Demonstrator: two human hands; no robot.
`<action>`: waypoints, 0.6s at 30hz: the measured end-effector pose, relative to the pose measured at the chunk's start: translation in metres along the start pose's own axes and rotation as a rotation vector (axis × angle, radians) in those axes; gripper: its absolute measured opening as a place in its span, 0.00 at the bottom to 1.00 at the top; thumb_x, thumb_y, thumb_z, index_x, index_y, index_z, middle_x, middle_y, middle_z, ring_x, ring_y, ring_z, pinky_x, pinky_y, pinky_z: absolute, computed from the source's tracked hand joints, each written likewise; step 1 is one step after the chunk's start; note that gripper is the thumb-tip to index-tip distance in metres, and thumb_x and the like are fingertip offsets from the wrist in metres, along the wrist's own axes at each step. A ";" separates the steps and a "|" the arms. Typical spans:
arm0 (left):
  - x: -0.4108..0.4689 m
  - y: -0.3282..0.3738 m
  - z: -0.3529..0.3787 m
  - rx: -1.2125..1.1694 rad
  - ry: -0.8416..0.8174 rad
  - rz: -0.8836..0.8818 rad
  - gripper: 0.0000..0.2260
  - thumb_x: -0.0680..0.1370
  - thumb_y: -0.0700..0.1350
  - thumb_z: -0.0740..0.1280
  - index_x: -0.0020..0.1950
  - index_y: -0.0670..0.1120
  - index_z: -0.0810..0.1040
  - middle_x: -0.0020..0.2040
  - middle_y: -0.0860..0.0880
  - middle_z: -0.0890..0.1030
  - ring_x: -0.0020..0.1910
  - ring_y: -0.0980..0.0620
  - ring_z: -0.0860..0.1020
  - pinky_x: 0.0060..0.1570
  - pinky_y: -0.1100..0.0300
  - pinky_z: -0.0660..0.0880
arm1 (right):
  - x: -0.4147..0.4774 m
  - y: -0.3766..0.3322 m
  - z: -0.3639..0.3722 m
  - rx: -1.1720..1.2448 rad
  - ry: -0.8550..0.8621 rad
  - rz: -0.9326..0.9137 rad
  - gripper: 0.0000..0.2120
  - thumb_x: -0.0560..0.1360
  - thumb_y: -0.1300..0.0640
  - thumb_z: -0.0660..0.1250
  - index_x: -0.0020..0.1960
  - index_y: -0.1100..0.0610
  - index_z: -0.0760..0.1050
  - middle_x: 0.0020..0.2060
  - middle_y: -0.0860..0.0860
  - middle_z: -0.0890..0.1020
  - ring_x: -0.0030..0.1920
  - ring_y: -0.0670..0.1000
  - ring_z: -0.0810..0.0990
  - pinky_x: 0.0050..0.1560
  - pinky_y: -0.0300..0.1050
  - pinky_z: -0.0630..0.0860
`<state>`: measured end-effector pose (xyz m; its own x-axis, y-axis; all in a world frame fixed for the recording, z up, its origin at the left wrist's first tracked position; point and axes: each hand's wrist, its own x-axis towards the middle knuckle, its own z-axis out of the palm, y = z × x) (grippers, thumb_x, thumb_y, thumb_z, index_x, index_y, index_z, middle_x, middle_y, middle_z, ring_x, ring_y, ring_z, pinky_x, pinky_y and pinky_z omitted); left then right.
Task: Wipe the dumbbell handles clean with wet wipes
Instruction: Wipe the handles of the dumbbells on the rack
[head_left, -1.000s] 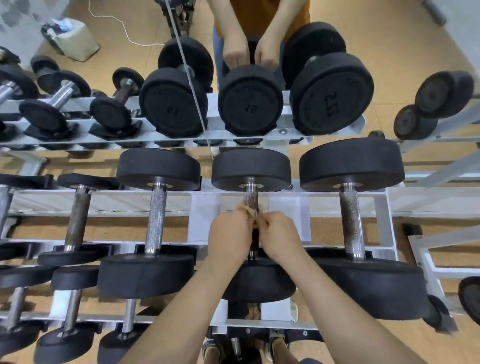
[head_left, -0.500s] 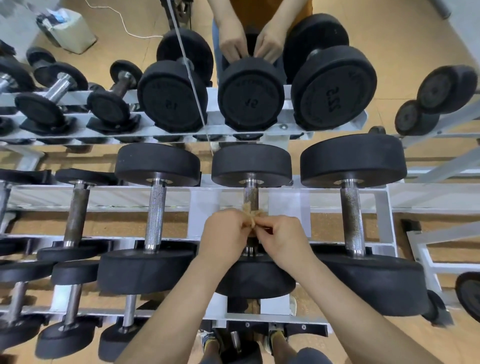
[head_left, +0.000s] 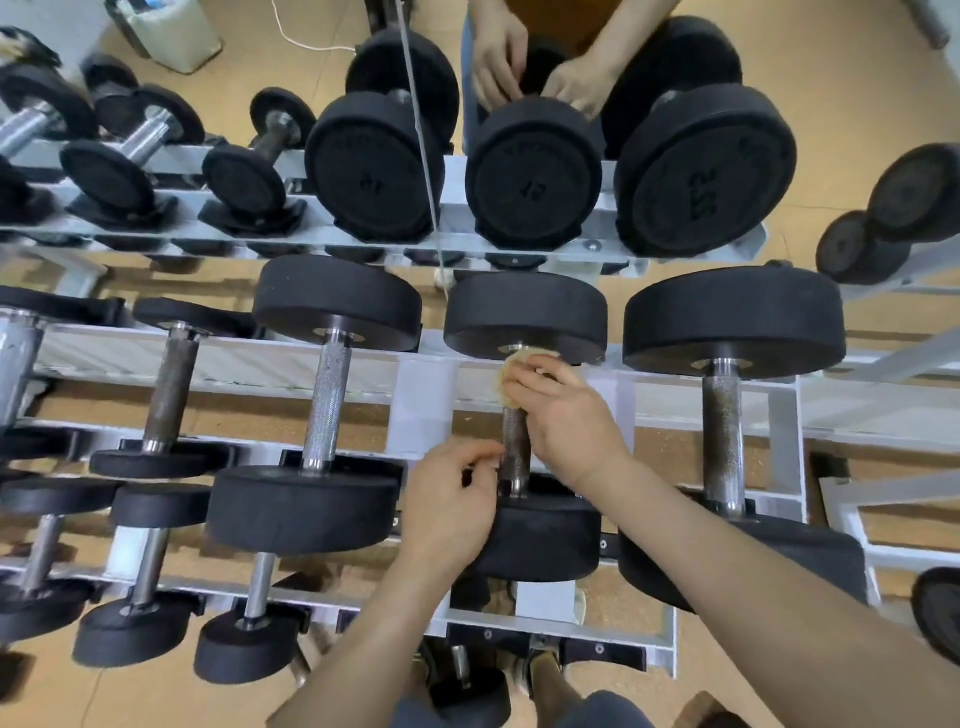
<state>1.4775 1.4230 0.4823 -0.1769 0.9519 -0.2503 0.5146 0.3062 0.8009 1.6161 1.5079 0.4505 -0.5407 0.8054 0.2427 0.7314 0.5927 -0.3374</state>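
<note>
A black dumbbell lies on the middle tier of the grey rack, its steel handle (head_left: 515, 447) running away from me. My right hand (head_left: 563, 415) is wrapped around the far end of that handle with a brownish, soiled wet wipe (head_left: 511, 375) pressed against it, just under the far weight head (head_left: 524, 317). My left hand (head_left: 454, 493) sits at the near end beside the handle, fingers curled and pinched, touching the bar's left side. The near weight head (head_left: 545, 540) is partly hidden by my left wrist.
More dumbbells fill the rack (head_left: 415, 384): one to the left (head_left: 330, 405), a bigger one to the right (head_left: 724, 431). A mirror above the top tier reflects a person's hands (head_left: 535, 78). A white bin (head_left: 166, 31) stands on the floor at far left.
My right hand has slid the wipe up the handle to its far end. My left hand has let go of the wipe and dropped back to the near end.
</note>
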 end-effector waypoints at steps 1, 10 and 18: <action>0.000 -0.002 0.001 -0.010 0.034 -0.019 0.13 0.77 0.37 0.63 0.52 0.50 0.84 0.50 0.57 0.81 0.54 0.57 0.77 0.58 0.62 0.71 | -0.007 0.001 0.004 0.029 -0.037 -0.011 0.20 0.70 0.62 0.54 0.50 0.59 0.83 0.53 0.52 0.84 0.57 0.57 0.78 0.63 0.42 0.71; -0.002 -0.004 0.001 -0.045 0.152 -0.006 0.14 0.69 0.42 0.58 0.43 0.48 0.83 0.43 0.56 0.81 0.48 0.55 0.77 0.52 0.60 0.72 | 0.025 0.008 -0.015 0.150 -0.132 -0.109 0.13 0.66 0.69 0.66 0.45 0.57 0.83 0.47 0.51 0.84 0.51 0.54 0.80 0.55 0.45 0.77; -0.001 -0.009 0.003 -0.024 0.205 0.034 0.13 0.67 0.39 0.58 0.42 0.46 0.81 0.42 0.54 0.78 0.47 0.52 0.74 0.50 0.58 0.71 | -0.001 -0.009 -0.015 0.192 -0.703 -0.111 0.17 0.68 0.70 0.66 0.49 0.53 0.84 0.52 0.50 0.83 0.56 0.54 0.79 0.56 0.51 0.76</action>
<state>1.4757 1.4192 0.4731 -0.3282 0.9383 -0.1093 0.5031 0.2716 0.8204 1.6169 1.5016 0.4668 -0.7930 0.5097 -0.3339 0.6064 0.6073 -0.5133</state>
